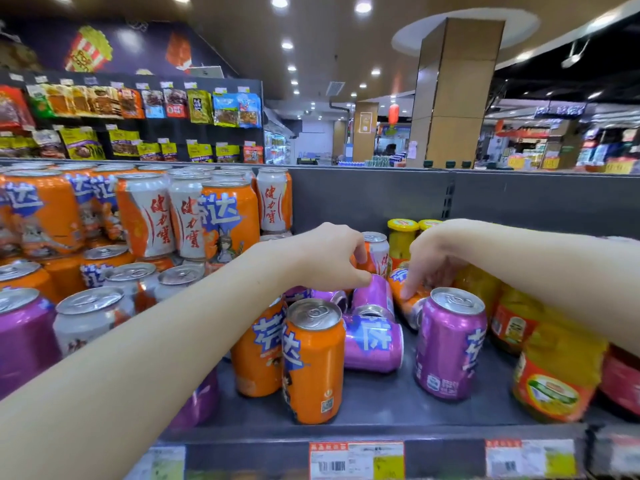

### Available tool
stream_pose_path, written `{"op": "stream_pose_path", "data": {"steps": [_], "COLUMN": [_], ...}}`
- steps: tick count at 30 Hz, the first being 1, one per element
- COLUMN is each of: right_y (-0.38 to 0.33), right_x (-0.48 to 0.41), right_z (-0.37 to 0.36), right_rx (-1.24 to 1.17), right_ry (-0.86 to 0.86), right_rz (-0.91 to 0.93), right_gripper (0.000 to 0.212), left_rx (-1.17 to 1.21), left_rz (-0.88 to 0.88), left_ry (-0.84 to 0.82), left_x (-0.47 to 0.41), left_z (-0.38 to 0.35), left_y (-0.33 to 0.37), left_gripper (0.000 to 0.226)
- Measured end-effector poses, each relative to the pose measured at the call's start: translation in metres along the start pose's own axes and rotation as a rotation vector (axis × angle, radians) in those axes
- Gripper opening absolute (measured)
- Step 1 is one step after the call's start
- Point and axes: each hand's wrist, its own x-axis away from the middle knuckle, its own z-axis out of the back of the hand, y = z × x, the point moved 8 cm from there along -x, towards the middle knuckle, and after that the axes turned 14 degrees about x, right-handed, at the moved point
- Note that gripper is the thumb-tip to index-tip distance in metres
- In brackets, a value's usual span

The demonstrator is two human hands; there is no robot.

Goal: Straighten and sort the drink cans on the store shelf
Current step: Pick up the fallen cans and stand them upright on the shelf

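On the grey shelf (381,403) stand two upright orange cans (313,362) and an upright purple can (448,344). Between them a purple can (375,342) lies on its side, with more toppled purple cans (375,292) behind it. My left hand (325,258) reaches in at the back, fingers curled on an orange-and-white can (379,252). My right hand (434,258) grips a tipped orange can (407,299) lying behind the upright purple one.
Stacked orange, white and purple cans (145,216) fill the shelf's left side. Yellow-lidded jars (557,372) crowd the right side. A grey back panel (381,199) closes the shelf. Price tags (356,459) run along the front edge.
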Motion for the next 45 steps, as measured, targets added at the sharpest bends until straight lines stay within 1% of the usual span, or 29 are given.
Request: {"op": "stream_pose_path", "data": {"steps": [7,11,13,16,19,21,24,29,31,34,36,38,40,41,43,45], "right_y": [-0.007,-0.01,-0.011,-0.013,-0.018,-0.018,-0.012,-0.022,-0.036,-0.057,-0.068,-0.071,-0.073,-0.072,-0.07,-0.072], "right_x": [-0.002,0.013,0.025,0.047,0.07,0.084,0.095,0.102,0.106,0.109,0.107,0.096,0.083,0.077,0.066,0.059], "right_z": [-0.013,-0.009,-0.003,0.005,0.014,0.018,0.021,0.018,0.022,0.029,0.025,0.017,0.014,0.012,0.003,0.0], "right_rx": [-0.085,-0.04,-0.053,-0.099,-0.075,-0.011,0.142,0.277,0.259,0.208,0.257,0.344,0.414,0.421,0.406,0.381], "right_ry": [-0.01,0.016,0.064,0.135,0.207,0.263,0.364,0.426,0.486,0.571,0.524,0.452,0.412,0.386,0.306,0.278], "right_rz": [-0.012,0.012,0.057,0.116,0.2,0.238,0.233,0.242,0.299,0.386,0.388,0.345,0.289,0.258,0.202,0.191], "right_gripper": [0.084,0.072,0.069,0.059,0.053,0.055,0.057,0.068,0.068,0.056,0.051,0.047,0.042,0.044,0.055,0.062], "left_rx": [0.001,0.013,0.006,-0.001,-0.003,-0.004,-0.009,-0.02,-0.033,-0.065,-0.064,-0.054,-0.04,-0.024,0.002,0.014], "left_rz": [-0.026,-0.023,-0.022,-0.013,-0.008,-0.008,-0.004,0.014,0.02,0.03,0.041,0.049,0.042,0.039,0.035,0.027], "left_ry": [0.005,0.006,0.019,0.025,0.017,0.012,0.015,0.03,0.046,0.074,0.066,0.049,0.067,0.082,0.103,0.111], "left_x": [0.005,0.007,0.008,0.006,0.006,0.007,0.007,0.011,0.013,0.016,0.018,0.021,0.024,0.025,0.027,0.029], "left_z": [0.001,0.004,0.005,0.005,0.003,0.001,0.002,0.007,0.009,0.009,0.008,0.006,0.01,0.012,0.014,0.013], "left_y": [0.0,-0.001,-0.001,0.0,0.004,0.008,0.012,0.014,0.011,0.006,0.004,0.003,0.002,0.001,0.0,0.0], "left_gripper": [0.039,0.038,0.037,0.037,0.038,0.039,0.039,0.038,0.04,0.039,0.037,0.036,0.035,0.034,0.034,0.033]}}
